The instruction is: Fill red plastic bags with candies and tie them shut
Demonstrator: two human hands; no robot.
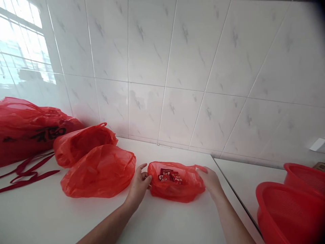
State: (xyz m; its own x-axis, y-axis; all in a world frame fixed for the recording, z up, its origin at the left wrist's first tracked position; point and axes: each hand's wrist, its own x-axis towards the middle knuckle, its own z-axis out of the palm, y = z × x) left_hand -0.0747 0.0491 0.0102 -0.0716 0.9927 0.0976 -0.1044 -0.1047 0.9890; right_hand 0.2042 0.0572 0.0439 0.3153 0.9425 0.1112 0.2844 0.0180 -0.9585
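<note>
A small red plastic bag (175,189) lies open on the white counter (177,220), with small red packets (169,176) showing inside. My left hand (139,184) pinches the bag's left rim between thumb and fingers. My right hand (210,181) grips the bag's right rim and handle. Both hands hold the mouth of the bag apart.
Two fuller red plastic bags (99,171) (83,142) lie left of the small bag. A large red bag with black characters (27,130) and red straps (27,174) sits at the far left. Two red plastic basins (286,213) stand at the right. A tiled wall (177,67) rises behind.
</note>
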